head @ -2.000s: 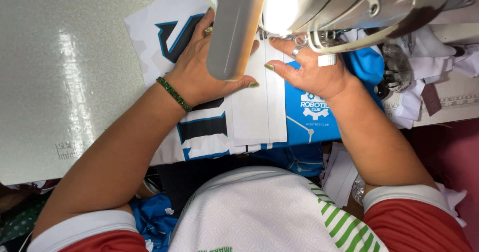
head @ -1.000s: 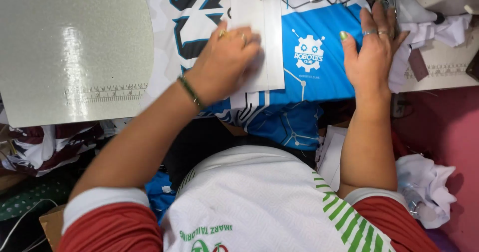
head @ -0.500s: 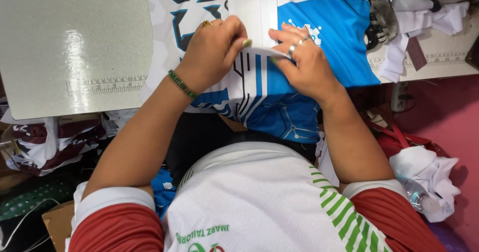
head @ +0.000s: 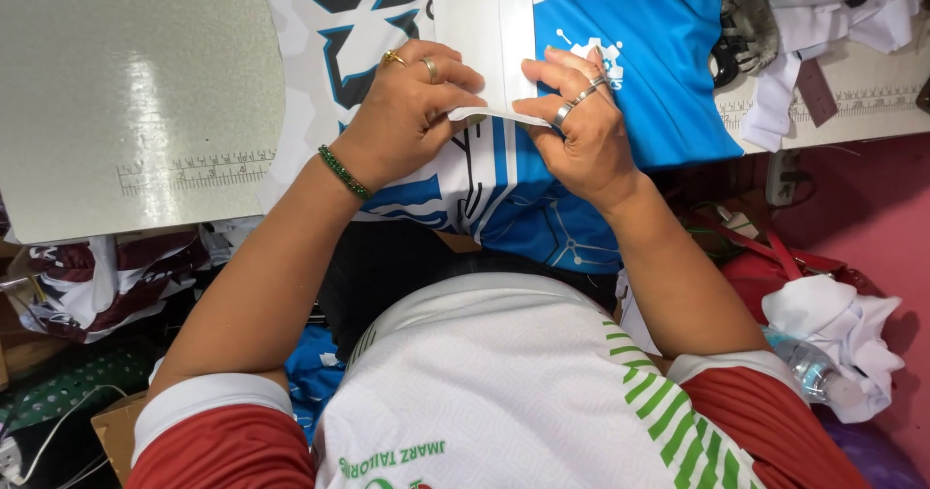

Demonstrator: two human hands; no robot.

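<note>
White strip (head: pixel 494 113) pinched at its folded end by left hand (head: pixel 412 111) and right hand (head: pixel 581 126); blue jersey (head: pixel 649 73) beneath.

1. Two seconds earlier both hands lay flat on the white strip (head: pixel 481 34) under the sewing machine head; the machine head has since passed out of the top of the view.
2. The right hand (head: pixel 579 126) had moved out to the right onto the blue shirt panel (head: pixel 659 73) a second ago, then came back to the strip.
3. The left hand (head: pixel 407 111) went from pressing flat on the strip to pinching its near end.
4. The near end of the strip, once flat on the panel, was lifted and folded over between the fingers of both hands.
</note>
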